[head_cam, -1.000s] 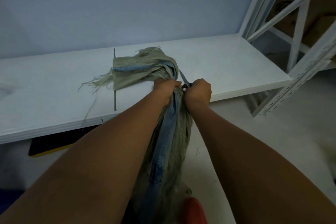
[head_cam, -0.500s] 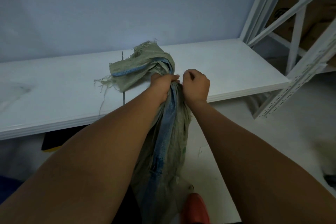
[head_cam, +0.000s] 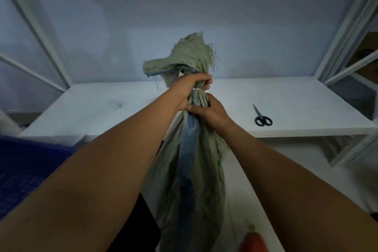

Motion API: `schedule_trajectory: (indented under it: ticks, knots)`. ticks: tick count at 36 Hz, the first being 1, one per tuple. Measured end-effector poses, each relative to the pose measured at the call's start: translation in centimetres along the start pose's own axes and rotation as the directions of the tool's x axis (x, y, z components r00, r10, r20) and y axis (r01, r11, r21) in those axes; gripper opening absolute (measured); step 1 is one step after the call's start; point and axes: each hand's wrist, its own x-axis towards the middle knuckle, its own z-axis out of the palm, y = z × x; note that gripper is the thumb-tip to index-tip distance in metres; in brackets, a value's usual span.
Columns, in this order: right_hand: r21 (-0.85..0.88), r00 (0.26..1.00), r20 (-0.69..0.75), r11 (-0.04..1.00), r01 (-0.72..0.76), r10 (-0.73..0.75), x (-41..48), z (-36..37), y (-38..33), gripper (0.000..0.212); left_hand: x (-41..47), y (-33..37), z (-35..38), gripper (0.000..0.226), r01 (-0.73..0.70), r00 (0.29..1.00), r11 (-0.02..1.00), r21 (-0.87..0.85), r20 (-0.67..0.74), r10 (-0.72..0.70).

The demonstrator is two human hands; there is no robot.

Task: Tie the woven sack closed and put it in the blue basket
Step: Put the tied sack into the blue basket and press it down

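- blue basket (head_cam: 30, 170): far L, low, next to table edge; only partly in view.
- L hand (head_cam: 189, 93): fingers wrapped tight round the bunched neck of the woven sack (head_cam: 194, 180), right at a pale tie (head_cam: 197, 89).
- woven sack: hangs upright btw both arms, in front of white table (head_cam: 122, 108); frayed mouth flops above L hand.
- R hand (head_cam: 210, 112): clamped on the neck just below, touching L hand.
- scissors (head_cam: 263, 119): on table, R of sack, apart.
- step, prob.: tie looks done, so carry to basket. Keep both grips at/below tie so it can't slip, swing L, clear the rim, lower in, don't drop.
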Motion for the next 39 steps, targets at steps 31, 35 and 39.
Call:
schedule_trajectory:
  ticks: [31, 35, 39]
  knots:
    - [0.254, 0.943, -0.043, 0.917, -0.308, 0.329, -9.7, 12.7, -14.7, 0.074, -22.1, -3.7, -15.3, 0.133, 0.313, 0.936, 0.786, 0.533, -0.033, -0.351]
    - [0.387, 0.905, 0.102, 0.822, -0.418, 0.413, -9.3, 13.9, -16.7, 0.047, -21.8, -6.2, -15.5, 0.155, 0.293, 0.884, 0.543, 0.787, -0.008, -0.467]
    - [0.465, 0.896, 0.144, 0.771, -0.436, 0.42, -7.7, 14.7, -17.2, 0.054, -20.2, -8.6, -14.6, 0.168, 0.27, 0.956, 0.615, 0.741, -0.132, -0.261]
